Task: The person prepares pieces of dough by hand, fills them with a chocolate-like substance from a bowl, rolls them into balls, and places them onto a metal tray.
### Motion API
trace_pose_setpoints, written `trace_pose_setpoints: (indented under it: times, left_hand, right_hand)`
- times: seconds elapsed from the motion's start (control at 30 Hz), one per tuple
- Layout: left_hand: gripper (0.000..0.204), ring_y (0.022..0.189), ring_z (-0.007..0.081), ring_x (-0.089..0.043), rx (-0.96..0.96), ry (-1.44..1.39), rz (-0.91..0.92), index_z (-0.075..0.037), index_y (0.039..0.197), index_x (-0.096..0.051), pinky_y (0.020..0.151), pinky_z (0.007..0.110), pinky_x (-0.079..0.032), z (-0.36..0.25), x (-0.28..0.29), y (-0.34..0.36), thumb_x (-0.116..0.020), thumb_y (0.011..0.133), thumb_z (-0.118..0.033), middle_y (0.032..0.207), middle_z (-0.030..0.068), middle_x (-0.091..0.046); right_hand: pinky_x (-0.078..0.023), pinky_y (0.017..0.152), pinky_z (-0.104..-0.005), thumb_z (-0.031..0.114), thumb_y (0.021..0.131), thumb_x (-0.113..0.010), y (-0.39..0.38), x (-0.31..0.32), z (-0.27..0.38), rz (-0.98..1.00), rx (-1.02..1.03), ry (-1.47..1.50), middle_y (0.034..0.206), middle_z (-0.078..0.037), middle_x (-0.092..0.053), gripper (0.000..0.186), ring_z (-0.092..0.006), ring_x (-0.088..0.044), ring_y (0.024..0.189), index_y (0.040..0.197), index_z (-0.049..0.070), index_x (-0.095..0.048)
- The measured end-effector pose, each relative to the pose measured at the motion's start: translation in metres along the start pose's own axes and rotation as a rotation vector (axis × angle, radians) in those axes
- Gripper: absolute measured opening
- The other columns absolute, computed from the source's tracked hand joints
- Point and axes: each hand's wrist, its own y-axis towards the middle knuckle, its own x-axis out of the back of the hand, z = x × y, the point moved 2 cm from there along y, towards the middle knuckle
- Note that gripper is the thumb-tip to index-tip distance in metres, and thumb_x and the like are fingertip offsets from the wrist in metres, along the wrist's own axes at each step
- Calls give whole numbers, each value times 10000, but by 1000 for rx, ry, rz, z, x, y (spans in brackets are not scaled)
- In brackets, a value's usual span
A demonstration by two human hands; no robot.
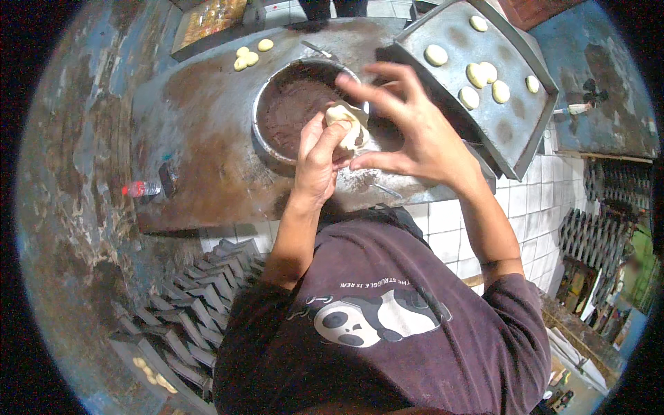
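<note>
I take the round metal bowl [273,149] of dark brown paste as my landmark. Just over its right rim I have a pale dough piece [344,124], and it sits cupped in my left hand [319,158], whose fingers curl closed around it from below with the thumb pressed on top. My right hand [408,131] hovers to the right of the dough and slightly above it, fingers spread wide, with only the lower fingertips seeming to brush the dough's edge; it grips nothing that I can see. So the left hand is the nearer one and carries the piece, which looks roughly round, with no clear long axis. To the right of the bowl a grey baking tray [515,135] holds several pale dough rounds [436,54]. Beyond the bowl's far left rim three more lie on the worn table [187,131]
</note>
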Motion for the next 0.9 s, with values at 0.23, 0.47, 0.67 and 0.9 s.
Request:
trace_pose_setpoints:
  times: [0.23, 0.47, 0.67, 0.9]
  left_hand:
    - [372, 631, -14, -435, 143, -26, 95, -85, 1317, -522, 426, 154, -289, 20, -32, 17, -534, 986, -256, 990, 4, -641]
    - [435, 792, 19, -563, -235, 120, 39, -23, 1295, -554, 648, 168, -439, 24, -92, 26, -774, 927, -99, 949, 5, -661]
    - [228, 930, 102, -642, -398, 217, 146, -21, 1105, -668, 854, 262, -515, 28, -148, 45, -750, 898, -71, 996, 48, -690]
    - [345, 1029, 156, -686, -360, 128, 385, -17, 1124, -588, 930, 321, -548, 69, -220, 50, -759, 826, 4, 1044, 99, -705]
  right_hand:
    - [-532, 741, -298, 200, 819, -867, -21, 24, -44, -123, -19, 269, 906, -60, -642, 327, -152, -614, 795, 1115, 86, -788]
    - [-612, 805, -296, 196, 953, -765, -60, 41, -66, -230, -653, 1176, 1058, -27, -692, 189, -115, -675, 1005, 1058, 46, -719]
    - [-682, 796, -363, 92, 981, -698, -93, 36, -72, -196, -493, 1850, 1116, -52, -692, 145, -169, -719, 1011, 1082, 113, -596]
    - [-510, 937, -292, 90, 918, -763, -132, 63, -106, -683, -298, 894, 1163, -42, -701, 302, -105, -623, 1079, 1192, -8, -680]
